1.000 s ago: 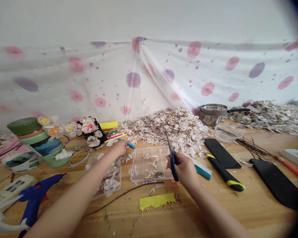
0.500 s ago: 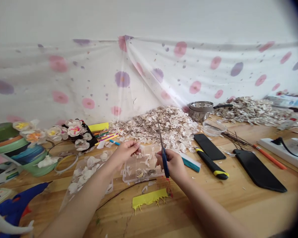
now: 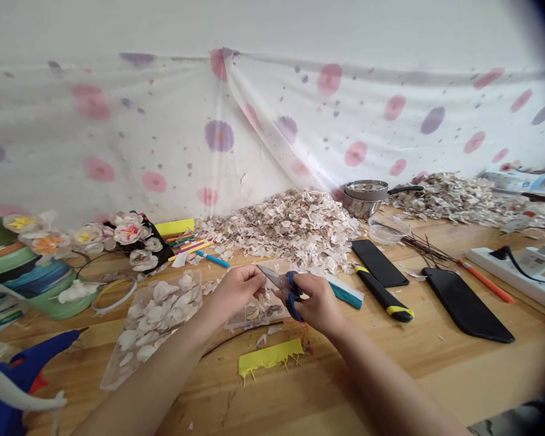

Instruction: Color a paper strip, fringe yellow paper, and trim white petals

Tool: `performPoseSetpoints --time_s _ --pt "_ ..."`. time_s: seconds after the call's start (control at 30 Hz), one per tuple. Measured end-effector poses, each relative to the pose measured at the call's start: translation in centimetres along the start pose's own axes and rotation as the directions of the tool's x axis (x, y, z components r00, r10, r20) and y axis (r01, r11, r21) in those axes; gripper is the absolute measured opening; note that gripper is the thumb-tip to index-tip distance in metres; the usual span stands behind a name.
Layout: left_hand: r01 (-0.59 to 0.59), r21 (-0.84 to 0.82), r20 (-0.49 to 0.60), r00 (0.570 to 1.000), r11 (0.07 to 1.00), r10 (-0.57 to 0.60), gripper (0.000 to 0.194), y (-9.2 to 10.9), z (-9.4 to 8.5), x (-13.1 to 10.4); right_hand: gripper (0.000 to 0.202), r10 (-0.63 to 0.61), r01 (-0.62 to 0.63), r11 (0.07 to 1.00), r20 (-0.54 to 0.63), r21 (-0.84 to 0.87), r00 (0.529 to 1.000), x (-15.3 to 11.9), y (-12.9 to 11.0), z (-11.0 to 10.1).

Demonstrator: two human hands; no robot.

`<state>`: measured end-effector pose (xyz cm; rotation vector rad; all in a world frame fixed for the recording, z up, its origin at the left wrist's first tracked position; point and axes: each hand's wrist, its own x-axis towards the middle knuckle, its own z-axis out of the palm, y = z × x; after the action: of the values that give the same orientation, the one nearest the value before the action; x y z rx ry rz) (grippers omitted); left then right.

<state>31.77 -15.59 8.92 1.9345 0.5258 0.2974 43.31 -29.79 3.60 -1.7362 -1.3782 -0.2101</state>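
Note:
My right hand grips a pair of blue-handled scissors, their blades pointing left to the fingers of my left hand. That left hand is pinched closed; whatever it holds is too small and hidden to name. Both hands are above a clear plastic box with pale scraps inside. Left of it lies another clear tray filled with whitish petals. A yellow strip with a ragged, fringed edge rests on the wood in front of the box.
Behind the hands rises a large heap of pale flakes. To the right lie a yellow-and-black handled tool, black slabs and a white power strip. A blue glue gun and finished flowers are at left.
The scissors have swung from pointing up and away to pointing left, with their tips now at my left fingers. The view has shifted slightly.

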Motion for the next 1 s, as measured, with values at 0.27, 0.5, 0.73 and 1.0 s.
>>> performPoseSetpoints --time_s 0.27,0.5,0.73,1.0 --pt "0.014 0.025 0.079 0.997 1.0 -0.016 0.019 0.1 0.3 0.1 0.008 -0.011 0.014 0.999 0.09 -0.037 0.996 0.3 -0.7 -0.3" --pt "-0.03 0.039 0.161 0.987 0.999 0.024 0.028 -0.7 0.3 0.0 0.011 0.059 -0.056 0.998 0.073 -0.04 0.996 0.0 -0.3 0.1" --pt "-0.212 0.174 0.216 0.961 0.962 0.173 0.037 -1.6 0.6 -0.3 0.011 0.241 -0.255 0.947 0.091 0.196 0.966 -0.2 -0.4 0.3" --pt "-0.27 0.263 0.212 0.953 0.926 0.217 0.032 -1.6 0.4 -0.5 0.019 0.363 -0.366 0.818 0.095 0.443 0.927 0.2 -0.7 0.2"
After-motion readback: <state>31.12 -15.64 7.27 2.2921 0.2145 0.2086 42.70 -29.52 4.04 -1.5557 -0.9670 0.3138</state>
